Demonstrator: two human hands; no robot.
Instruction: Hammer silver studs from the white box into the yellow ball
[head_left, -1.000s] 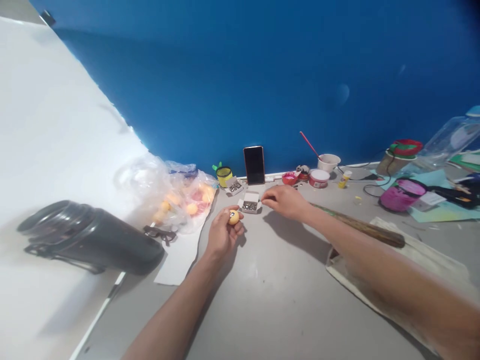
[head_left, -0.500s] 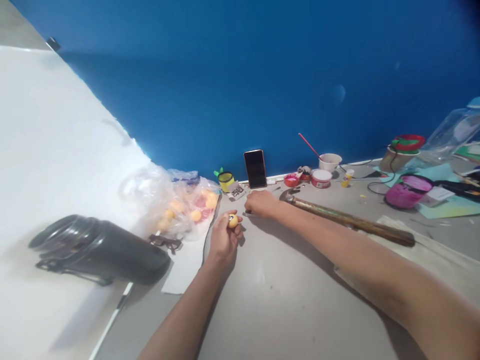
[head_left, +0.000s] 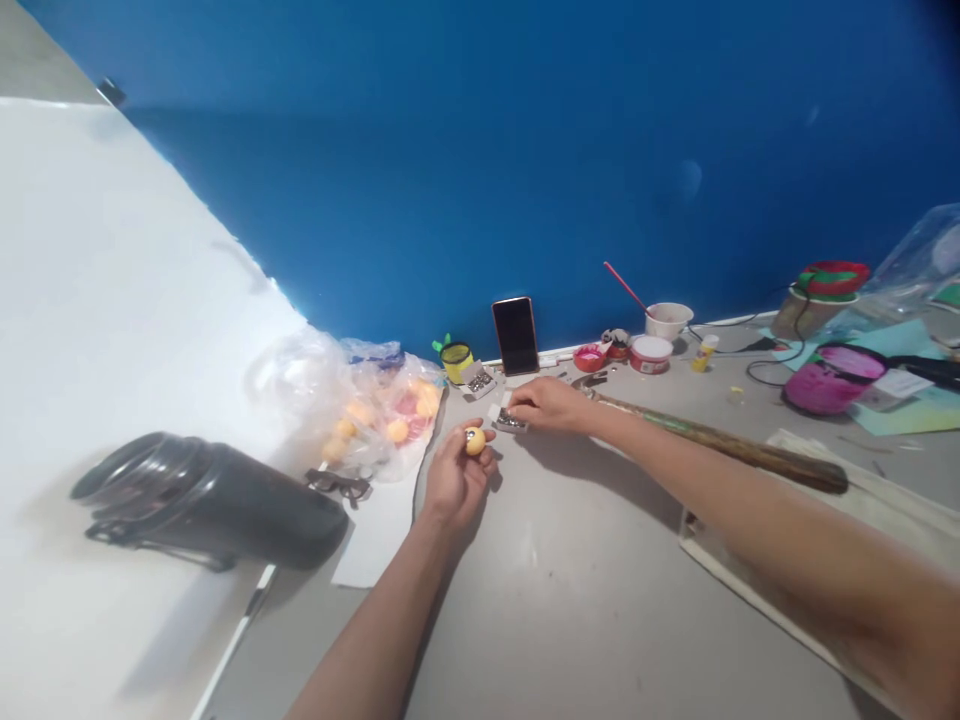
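Legible lettering: none; red-sided tub point(head_left: 650, 358) with white lid, pale marks on its side, perhaps a printed label, too small to read; small yellow tube point(head_left: 703, 356) with pale cap, surface too blurred to read; white card point(head_left: 894, 388) by the pink container point(head_left: 825, 387), likewise unreadable at this size.

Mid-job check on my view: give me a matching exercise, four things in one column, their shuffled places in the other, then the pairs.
Things:
1. yellow ball
2. phone
3. hammer
4. red stick

Places:
A. sticking up from the white cup
B. in the left hand
C. lying beyond the right forearm
D. standing before the blue wall

Pairs: 1-B, 2-D, 3-C, 4-A
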